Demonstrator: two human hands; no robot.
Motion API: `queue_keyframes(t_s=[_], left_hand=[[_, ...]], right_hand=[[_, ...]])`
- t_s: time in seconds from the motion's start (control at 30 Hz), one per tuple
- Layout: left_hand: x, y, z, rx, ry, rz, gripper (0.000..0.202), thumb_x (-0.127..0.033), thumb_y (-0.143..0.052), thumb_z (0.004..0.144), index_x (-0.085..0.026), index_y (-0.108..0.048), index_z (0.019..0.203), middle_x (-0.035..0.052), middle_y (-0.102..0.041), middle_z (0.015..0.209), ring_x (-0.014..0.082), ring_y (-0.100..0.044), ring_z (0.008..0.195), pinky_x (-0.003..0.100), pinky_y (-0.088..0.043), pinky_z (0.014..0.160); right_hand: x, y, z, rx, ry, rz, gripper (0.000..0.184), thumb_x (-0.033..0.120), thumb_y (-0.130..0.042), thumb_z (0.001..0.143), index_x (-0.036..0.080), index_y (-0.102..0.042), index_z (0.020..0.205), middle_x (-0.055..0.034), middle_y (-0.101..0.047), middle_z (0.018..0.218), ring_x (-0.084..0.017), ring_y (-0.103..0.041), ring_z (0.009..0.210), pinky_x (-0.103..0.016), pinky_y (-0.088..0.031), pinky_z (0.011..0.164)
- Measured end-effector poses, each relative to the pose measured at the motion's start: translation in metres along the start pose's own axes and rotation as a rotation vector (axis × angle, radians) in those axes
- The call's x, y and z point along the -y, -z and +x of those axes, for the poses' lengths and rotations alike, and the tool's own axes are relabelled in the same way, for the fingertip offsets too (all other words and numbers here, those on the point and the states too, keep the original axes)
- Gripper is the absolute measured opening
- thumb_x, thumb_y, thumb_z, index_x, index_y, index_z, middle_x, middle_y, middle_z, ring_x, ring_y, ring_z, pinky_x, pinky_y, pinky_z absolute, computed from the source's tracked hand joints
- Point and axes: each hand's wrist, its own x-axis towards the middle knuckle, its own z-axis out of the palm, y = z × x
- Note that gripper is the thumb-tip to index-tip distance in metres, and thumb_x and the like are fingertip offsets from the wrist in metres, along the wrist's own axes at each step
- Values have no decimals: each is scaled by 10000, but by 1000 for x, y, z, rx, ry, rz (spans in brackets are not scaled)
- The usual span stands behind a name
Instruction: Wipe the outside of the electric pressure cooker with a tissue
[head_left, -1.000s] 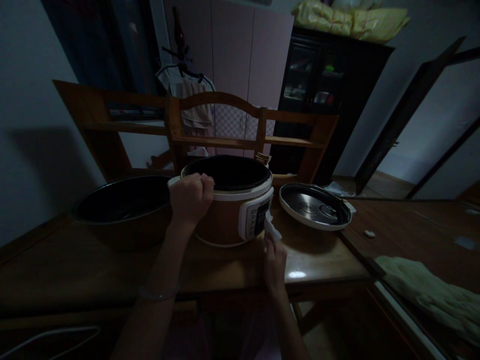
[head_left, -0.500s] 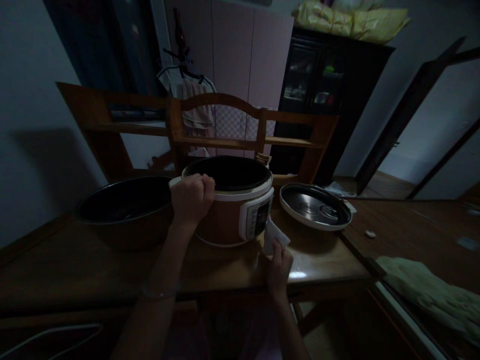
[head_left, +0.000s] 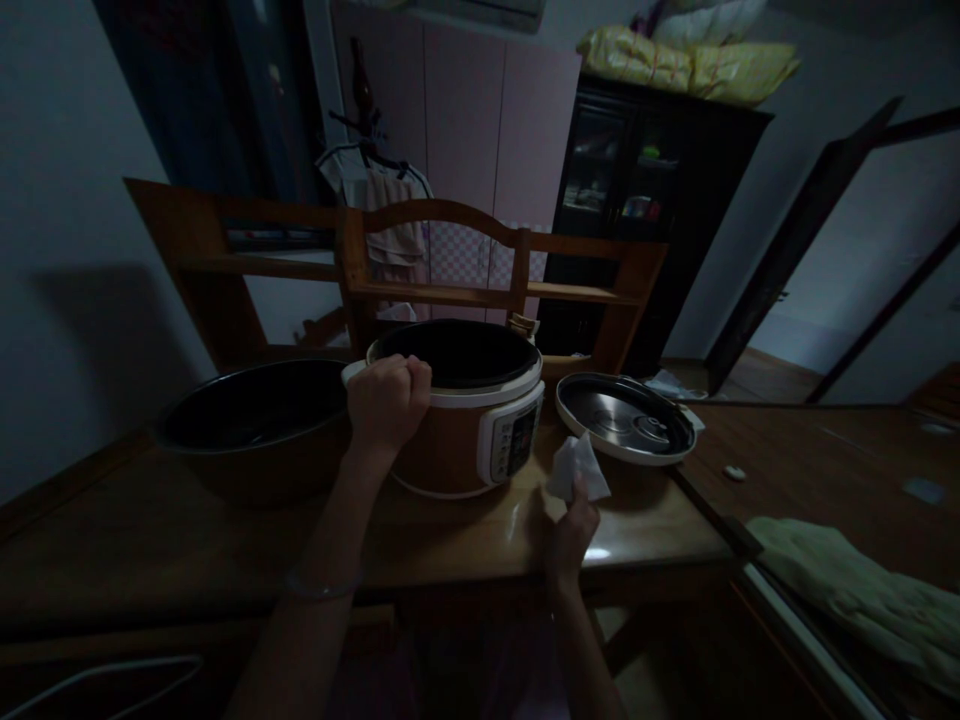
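Note:
In the middle of the wooden desk stands a brown and white rice cooker (head_left: 439, 440), lidless, with a dark inside and a button panel at its front right. My left hand (head_left: 390, 398) is closed in a fist on its front left rim. Between the fingers of my right hand (head_left: 576, 530) is a folded white tissue (head_left: 576, 468), held in the air right of the panel and apart from the cooker. To the right lies the round lid (head_left: 628, 418), its metal inner side up. A large dark pot (head_left: 255, 450) sits at the left.
A wooden shelf rack (head_left: 439, 292) runs along the desk's back. On the lower wooden surface at right are a small pale object (head_left: 734, 473) and a light green cloth (head_left: 855, 580). A dark cabinet (head_left: 660, 220) stands behind.
My right hand has drawn the tissue away from the cooker's panel, to the right and slightly up. My left hand keeps its place on the rim. The view has tilted up slightly.

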Motion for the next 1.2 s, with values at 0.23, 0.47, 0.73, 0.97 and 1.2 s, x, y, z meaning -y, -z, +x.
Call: queue_keyframes(t_s=[0.23,0.47,0.73,0.97,1.2], left_hand=[[0,1,0,16,0,5,461,-279,-334,970,-161,-709,730,93,-727,762,216,-654,727,343,-365,665],[0,1,0,11,-15,16,448,-281,-347,972,-165,-705,729,91,-729,766,216,-653,719,343,-360,654],[1,0,0,7,-26,3,451,-276,-338,977,-171,-702,733,86,-726,771,213,-656,735,343,-368,664],[-1,3,0,21,-16,-4,447,-271,-337,967,-165,-701,730,85,-725,768,207,-650,726,339,-373,664],[-1,3,0,21,-12,12,449,-277,-338,970,-165,-693,719,92,-719,757,213,-646,712,347,-362,654]], right_hand=[[50,-22,5,427,524,-223,531,315,-267,1049,215,-315,1569,-87,-319,1629,-261,-255,1523,-506,-312,1210],[47,-29,5,544,693,-265,620,158,-254,998,203,-160,1608,-49,-137,1685,-259,-113,1550,-522,-265,1238],[43,-21,2,652,787,-362,731,56,-291,890,139,-156,1605,-88,-149,1680,-269,-134,1550,-541,-263,1238],[32,-13,1,709,909,-491,816,27,-358,788,110,-222,1588,-104,-229,1659,-263,-194,1539,-512,-326,1221],[19,6,-3,756,990,-645,744,67,-448,820,96,-324,1553,-113,-289,1636,-270,-269,1516,-483,-356,1216]])
